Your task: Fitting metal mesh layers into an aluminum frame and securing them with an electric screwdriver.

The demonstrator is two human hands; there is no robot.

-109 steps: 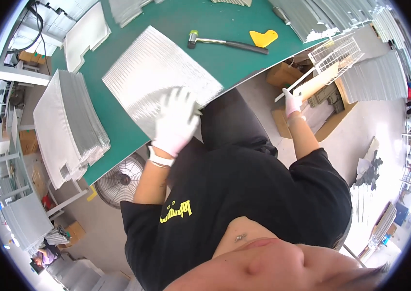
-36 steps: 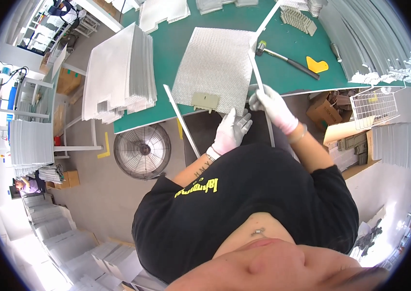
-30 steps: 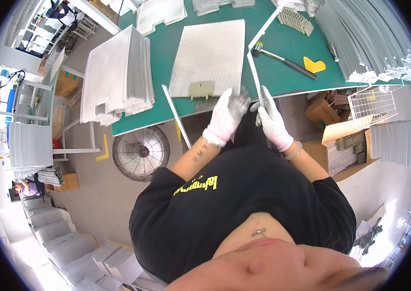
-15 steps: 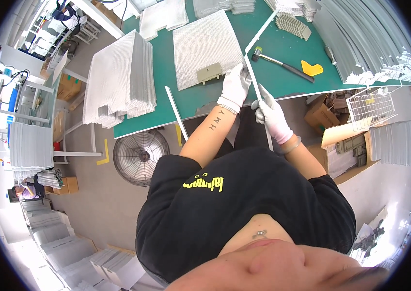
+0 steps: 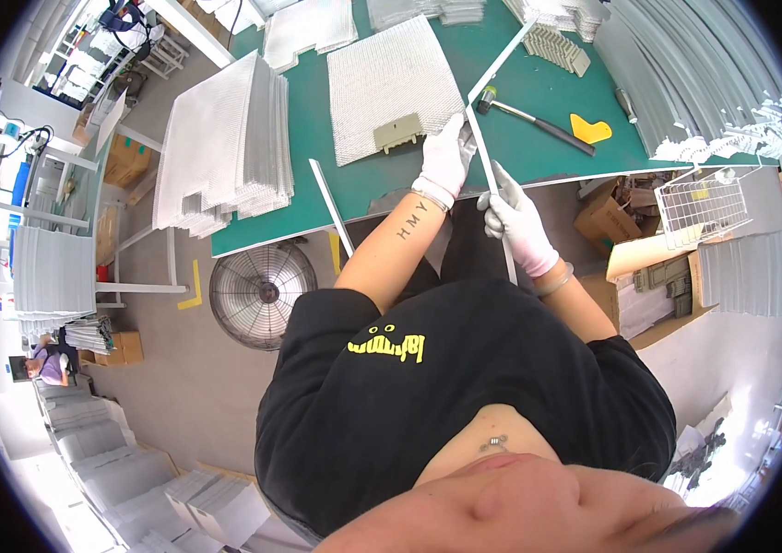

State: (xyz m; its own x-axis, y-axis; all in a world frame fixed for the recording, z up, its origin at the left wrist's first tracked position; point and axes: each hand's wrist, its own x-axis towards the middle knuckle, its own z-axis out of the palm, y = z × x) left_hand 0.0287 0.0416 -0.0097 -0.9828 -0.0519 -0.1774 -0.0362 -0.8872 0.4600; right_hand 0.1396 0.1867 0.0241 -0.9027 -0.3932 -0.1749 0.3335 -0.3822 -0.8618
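A long, narrow white strip [image 5: 487, 168] runs from the far side of the green table past its front edge, with a bend partway along. My right hand [image 5: 518, 221], in a white glove with grey fingertips, is closed around its near part. My gloved left hand [image 5: 447, 158] is closed against the strip just below the bend, beside the corner of a white mesh panel [image 5: 391, 83]; its fingertips are partly hidden. On the panel's near edge lies a grey-green notched piece [image 5: 397, 134]. Another white strip [image 5: 330, 205] sticks out over the table edge, left of my left forearm.
A stack of mesh panels [image 5: 216, 147] stands on the left of the table. Right of the strip lie a mallet [image 5: 539, 120], a yellow scraper [image 5: 590, 128] and a screwdriver [image 5: 626, 105]. Long grey strips [image 5: 686, 74] are piled at right, above a wire basket [image 5: 704, 205]. A floor fan [image 5: 264, 293] stands below.
The view has shifted slightly, moving the table and fan a little left and up. Both hands stay at the strip with nearly the same grip.
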